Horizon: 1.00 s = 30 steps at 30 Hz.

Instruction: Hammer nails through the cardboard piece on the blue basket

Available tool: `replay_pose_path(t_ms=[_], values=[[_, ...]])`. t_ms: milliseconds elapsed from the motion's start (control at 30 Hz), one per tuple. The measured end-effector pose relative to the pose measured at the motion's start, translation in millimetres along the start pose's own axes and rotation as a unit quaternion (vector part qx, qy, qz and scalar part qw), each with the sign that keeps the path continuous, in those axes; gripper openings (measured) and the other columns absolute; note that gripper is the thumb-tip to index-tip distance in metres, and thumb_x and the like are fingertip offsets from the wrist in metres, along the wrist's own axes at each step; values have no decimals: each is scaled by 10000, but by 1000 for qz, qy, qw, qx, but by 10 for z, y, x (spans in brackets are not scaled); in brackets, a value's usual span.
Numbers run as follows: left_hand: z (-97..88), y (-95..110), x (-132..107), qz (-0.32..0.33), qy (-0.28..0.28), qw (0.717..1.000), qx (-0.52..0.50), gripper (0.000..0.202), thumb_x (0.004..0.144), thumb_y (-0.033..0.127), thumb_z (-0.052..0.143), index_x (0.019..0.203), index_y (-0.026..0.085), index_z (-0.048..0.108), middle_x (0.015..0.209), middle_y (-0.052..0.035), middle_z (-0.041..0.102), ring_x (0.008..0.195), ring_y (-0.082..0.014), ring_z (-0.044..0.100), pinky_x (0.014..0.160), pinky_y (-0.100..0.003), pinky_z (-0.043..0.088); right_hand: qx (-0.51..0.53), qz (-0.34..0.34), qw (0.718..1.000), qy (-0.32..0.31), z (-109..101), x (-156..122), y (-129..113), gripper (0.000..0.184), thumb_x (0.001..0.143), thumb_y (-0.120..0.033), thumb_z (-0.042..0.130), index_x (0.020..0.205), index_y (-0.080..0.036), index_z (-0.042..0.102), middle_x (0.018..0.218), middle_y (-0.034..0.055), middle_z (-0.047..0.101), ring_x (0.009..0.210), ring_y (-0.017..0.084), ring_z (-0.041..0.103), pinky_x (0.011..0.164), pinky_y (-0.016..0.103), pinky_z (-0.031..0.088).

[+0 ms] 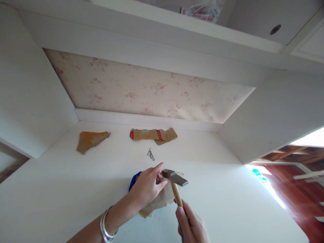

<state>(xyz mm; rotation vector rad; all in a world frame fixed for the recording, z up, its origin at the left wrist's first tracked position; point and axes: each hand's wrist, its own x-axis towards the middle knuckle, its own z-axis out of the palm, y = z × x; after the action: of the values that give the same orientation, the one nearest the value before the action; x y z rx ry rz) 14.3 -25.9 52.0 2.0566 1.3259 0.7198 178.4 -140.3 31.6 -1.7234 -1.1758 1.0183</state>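
While hammer (174,177) overhangs white tabletop (227,195), floral wallpaper (141,86) behind.

Left hand (147,185) slanting inward — right hand (190,221) clenched.

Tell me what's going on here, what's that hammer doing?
Someone's right hand is gripping the hammer by its wooden handle. The left hand is close beside the hammer's head, over a ragged brown piece; I can't tell what its fingers hold. A few nails lie on the white surface just beyond.
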Motion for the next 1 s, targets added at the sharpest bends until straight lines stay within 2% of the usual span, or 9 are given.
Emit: replay_pose_path(t_ms=[133, 300, 500, 800, 1000], values=[[28, -38, -7, 15, 11, 1000, -1, 560, 834, 219, 685, 1360, 248, 492, 941, -5, 698, 829, -170, 655, 839, -305, 524, 6, 12, 1000, 9, -7, -5, -19, 724, 845, -750, 397, 1089, -131, 683, 466, -66, 377, 405, 121, 378, 375, 212, 345], [26, -25, -27, -2, 16, 1000, 20, 552, 843, 270, 679, 1363, 269, 494, 999, -24, 693, 919, -210, 643, 889, -362, 513, 14, 10, 1000, 0, -9, -6, 10, 698, 825, -746, 458, 1051, -128, 690, 467, -67, 378, 409, 107, 362, 361, 196, 314], [18, -22, -35, -9, 10, 1000, 22, 557, 840, 282, 682, 1364, 263, 494, 1044, -33, 698, 967, -226, 631, 919, -374, 492, 7, 9, 1000, 6, -16, -20, 11, 675, 830, -737, 459, 1041, -142, 696, 453, -74, 359, 411, 108, 352, 386, 208, 320], [29, -29, -6, -23, -1, 1000, 10, 619, 802, 315, 718, 1373, 265, 485, 1071, -27, 704, 986, -224, 630, 926, -358, 481, 8, 18, 1000, -9, -9, 6, 77, 692, 828, -744, 449, 1055, -131, 677, 470, -79, 352, 414, 109, 334, 396, 219, 297], [48, -45, -27, -13, 12, 1000, 12, 620, 798, 311, 710, 1372, 258, 481, 1073, -36, 700, 1023, -228, 622, 930, -361, 481, 9, 36, 999, 5, -3, 6, 8, 721, 823, -767, 422, 1082, -143, 673, 462, -78, 362, 401, 113, 335, 389, 219, 297]])
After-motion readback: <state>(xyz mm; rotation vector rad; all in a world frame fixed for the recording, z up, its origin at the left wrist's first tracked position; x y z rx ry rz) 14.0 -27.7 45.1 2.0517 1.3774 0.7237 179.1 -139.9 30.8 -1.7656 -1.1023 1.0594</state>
